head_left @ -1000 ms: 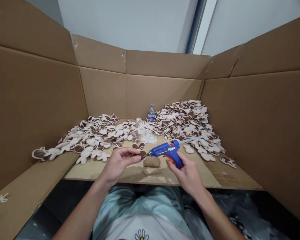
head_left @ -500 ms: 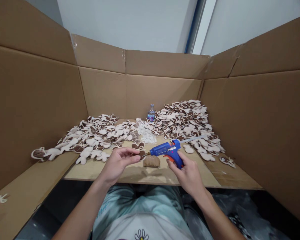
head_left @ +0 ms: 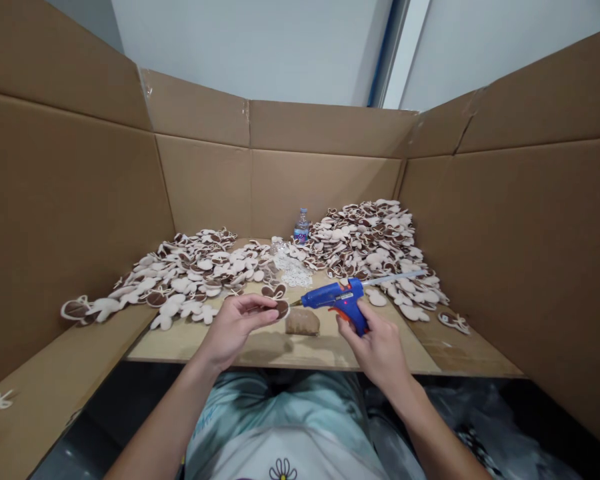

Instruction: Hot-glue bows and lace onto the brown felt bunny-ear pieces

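Between the thumb and fingers of my left hand [head_left: 239, 327] is a brown bunny-shaped felt piece [head_left: 283, 309] with a pale edge and a cord bow. My right hand [head_left: 375, 340] wraps round the handle of a blue glue gun [head_left: 337, 298], its fingers near the orange trigger. The nozzle points left and sits close to the edge of the felt piece; whether it touches, I cannot tell. A clear glue stick [head_left: 395, 277] juts from the gun's rear. Below the nozzle, a brown block-like lump [head_left: 303, 323] lies on the board.
Piles of white and brown bunny pieces lie at left [head_left: 190, 267] and right [head_left: 370, 240]. Small white pieces [head_left: 294, 272] and a water bottle [head_left: 302, 227] stand between them. Cardboard walls [head_left: 325, 187] close in the board [head_left: 380, 353] on three sides.
The glue gun has shifted slightly right, its nozzle drawing back from the middle of the brown felt piece to near its edge. The left hand has barely moved.
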The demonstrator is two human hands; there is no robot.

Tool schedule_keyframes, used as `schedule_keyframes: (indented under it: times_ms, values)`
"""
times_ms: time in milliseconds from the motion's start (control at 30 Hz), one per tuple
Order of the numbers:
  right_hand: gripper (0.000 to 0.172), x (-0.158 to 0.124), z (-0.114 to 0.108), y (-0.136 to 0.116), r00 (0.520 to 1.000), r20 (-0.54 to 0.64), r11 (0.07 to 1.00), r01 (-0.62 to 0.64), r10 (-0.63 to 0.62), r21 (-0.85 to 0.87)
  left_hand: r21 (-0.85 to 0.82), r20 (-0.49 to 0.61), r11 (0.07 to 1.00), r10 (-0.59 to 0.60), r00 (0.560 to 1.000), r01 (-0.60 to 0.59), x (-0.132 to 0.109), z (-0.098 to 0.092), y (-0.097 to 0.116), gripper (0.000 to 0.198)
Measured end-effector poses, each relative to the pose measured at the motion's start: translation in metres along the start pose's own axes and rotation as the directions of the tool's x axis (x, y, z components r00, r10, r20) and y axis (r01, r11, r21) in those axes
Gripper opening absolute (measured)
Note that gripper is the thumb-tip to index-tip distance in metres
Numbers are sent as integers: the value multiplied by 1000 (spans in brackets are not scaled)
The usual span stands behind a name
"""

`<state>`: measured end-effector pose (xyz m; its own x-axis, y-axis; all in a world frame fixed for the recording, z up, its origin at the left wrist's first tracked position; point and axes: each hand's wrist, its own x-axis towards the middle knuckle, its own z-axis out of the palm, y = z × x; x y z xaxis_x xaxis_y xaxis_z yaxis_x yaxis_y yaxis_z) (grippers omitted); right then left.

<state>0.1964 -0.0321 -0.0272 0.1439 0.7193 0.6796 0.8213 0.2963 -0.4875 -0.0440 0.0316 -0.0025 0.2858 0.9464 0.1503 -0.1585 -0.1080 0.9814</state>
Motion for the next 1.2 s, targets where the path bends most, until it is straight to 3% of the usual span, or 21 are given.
schedule_keyframes:
  times_ms: [133,300,433,667,800,967,1100,1200]
  values:
    - [19,10,-3,15,975,123,977,-169,184,-129,-25,-2,999,-39,999,38,4,-4,-4,20]
    - [18,19,0,47,809,350,867,-354,472,-351,7,-7,998,-56,998,56,11,-13,-7,24]
    - [21,16,10,63,728,431,839,-389,533,-380,32,-26,999,-43,999,44,15,-21,-6,30]
    - [22,14,14,54,678,486,832,-403,551,-381,-34,-90,998,-48,995,45,18,-29,0,35]
    - [21,16,8,46,668,477,815,-397,571,-421,-24,-125,999,-45,991,42,19,-34,2,32]
    - [31,12,-4,43,693,455,816,-364,559,-449,8,-123,1000,-2,992,3,20,-41,2,26]
    - [33,6,-13,41,759,455,873,-310,466,-377,8,-145,1000,-8,989,9,19,-45,1,19]
    - [28,13,-10,26,818,493,943,-164,294,-291,-9,-147,1000,-2,989,1,18,-47,0,16]
